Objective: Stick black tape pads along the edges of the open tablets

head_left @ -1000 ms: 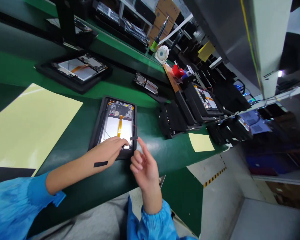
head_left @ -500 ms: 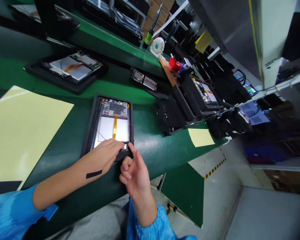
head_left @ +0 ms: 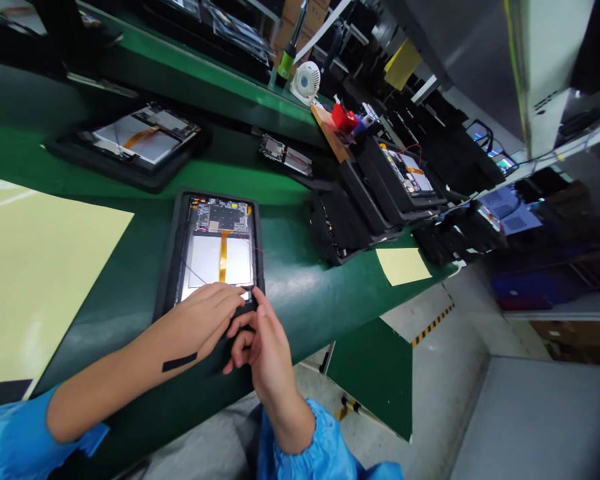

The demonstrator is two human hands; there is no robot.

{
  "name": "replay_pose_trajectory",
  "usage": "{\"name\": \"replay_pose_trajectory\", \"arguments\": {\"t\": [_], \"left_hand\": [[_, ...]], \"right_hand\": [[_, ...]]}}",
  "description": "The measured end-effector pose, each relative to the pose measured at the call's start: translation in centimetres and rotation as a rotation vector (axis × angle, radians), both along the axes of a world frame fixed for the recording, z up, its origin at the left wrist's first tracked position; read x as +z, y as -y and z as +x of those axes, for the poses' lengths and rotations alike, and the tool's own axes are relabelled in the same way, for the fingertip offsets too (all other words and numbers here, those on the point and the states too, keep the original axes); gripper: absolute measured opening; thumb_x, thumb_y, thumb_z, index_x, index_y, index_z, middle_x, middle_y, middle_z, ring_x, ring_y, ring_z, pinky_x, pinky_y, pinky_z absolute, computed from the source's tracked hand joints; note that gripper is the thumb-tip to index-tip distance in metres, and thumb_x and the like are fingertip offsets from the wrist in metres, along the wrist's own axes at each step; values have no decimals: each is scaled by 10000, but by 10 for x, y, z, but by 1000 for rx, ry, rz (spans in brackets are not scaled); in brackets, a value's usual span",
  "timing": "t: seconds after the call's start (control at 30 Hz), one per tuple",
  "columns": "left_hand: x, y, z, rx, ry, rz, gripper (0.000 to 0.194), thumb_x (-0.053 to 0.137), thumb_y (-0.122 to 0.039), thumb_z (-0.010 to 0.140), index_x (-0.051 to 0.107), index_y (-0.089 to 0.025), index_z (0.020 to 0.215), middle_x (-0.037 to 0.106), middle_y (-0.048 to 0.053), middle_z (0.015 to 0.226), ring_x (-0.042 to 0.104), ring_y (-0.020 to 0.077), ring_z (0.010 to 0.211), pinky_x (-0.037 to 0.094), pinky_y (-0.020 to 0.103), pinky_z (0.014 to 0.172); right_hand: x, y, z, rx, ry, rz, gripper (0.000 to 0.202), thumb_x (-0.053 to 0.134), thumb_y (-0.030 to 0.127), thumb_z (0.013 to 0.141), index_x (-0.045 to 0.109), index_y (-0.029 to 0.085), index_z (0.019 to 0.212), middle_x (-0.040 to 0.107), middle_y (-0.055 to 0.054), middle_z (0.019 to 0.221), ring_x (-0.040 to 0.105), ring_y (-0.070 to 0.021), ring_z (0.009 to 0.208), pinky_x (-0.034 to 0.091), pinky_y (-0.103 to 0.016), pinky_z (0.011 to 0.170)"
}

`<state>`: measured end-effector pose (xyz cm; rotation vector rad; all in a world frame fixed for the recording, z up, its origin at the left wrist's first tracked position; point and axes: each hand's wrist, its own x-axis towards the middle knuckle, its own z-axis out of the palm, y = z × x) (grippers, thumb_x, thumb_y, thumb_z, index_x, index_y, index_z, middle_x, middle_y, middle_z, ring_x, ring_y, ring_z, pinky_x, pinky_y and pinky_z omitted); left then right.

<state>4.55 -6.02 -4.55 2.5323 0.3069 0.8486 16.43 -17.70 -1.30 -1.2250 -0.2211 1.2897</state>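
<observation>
An opened tablet (head_left: 207, 260) with its circuit board, silvery battery and orange ribbon cable showing lies in a black foam tray (head_left: 169, 267). Over the tablet's near end, my left hand (head_left: 207, 310) rests with its fingers bent and pressed together. Its fingertips are at the lower right corner, and whatever lies under them is too small or hidden to name. My right hand (head_left: 265, 347) is beside that corner, palm turned inward, the index finger stretched to the tray edge and the other fingers loosely curled apart. Thin dark and red wires cross the tablet.
Another opened tablet (head_left: 140, 137) sits in a tray at the back left. A smaller board assembly (head_left: 286, 155) lies behind. Stacked black trays (head_left: 365, 200) stand right, near a yellow sheet (head_left: 404, 267). A large yellow sheet (head_left: 45, 267) covers the left; a white fan (head_left: 306, 81) is at the back.
The view has shifted slightly, so the bench items sit a little further left. My right hand's curled fingers have spread somewhat; my left hand stays at the tablet's near end.
</observation>
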Motion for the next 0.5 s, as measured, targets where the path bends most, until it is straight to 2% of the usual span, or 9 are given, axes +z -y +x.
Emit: {"name": "replay_pose_trajectory", "arguments": {"t": [0.13,0.23,0.3,0.4,0.43,0.5], "left_hand": [[14,-6,2,-6,20,41,310,385,-113,1017,686,-114,1094,721,114,1017,667,220,955,553,337,860],[16,-19,5,2,0,201,338,411,-165,1024,734,-110,1107,712,150,1069,647,281,1028,548,427,899],[11,-32,6,-28,-71,245,335,451,-228,1032,768,-174,1128,701,147,1217,607,329,1189,516,504,1003],[1,-54,4,-110,-171,255,321,506,-308,1039,752,-332,1244,617,66,1462,482,358,1404,418,569,1141],[0,-59,4,-139,-196,267,328,512,-323,1039,737,-364,1275,594,47,1499,460,358,1431,399,571,1159],[1,-68,6,-189,-196,300,322,511,-321,1037,748,-360,1252,609,45,1486,478,346,1419,384,556,1174]], "right_hand": [[0,1,1,20,7,-6,934,711,676,851,327,180,1542,665,45,722,497,-62,426,566,-241,445],[0,2,1,28,6,-5,904,708,657,866,336,193,1546,667,45,729,511,-62,437,577,-245,463],[0,1,2,29,4,-8,910,716,667,854,347,197,1540,668,47,731,516,-61,441,583,-249,468],[1,0,9,31,-3,-18,937,750,702,800,398,180,1494,673,43,730,521,-64,449,591,-258,466],[1,-1,11,32,0,-21,929,760,708,782,430,169,1463,674,39,724,519,-63,448,589,-255,461],[1,-2,17,36,19,-25,890,774,712,760,494,150,1390,674,33,707,510,-61,439,579,-243,445]]}}
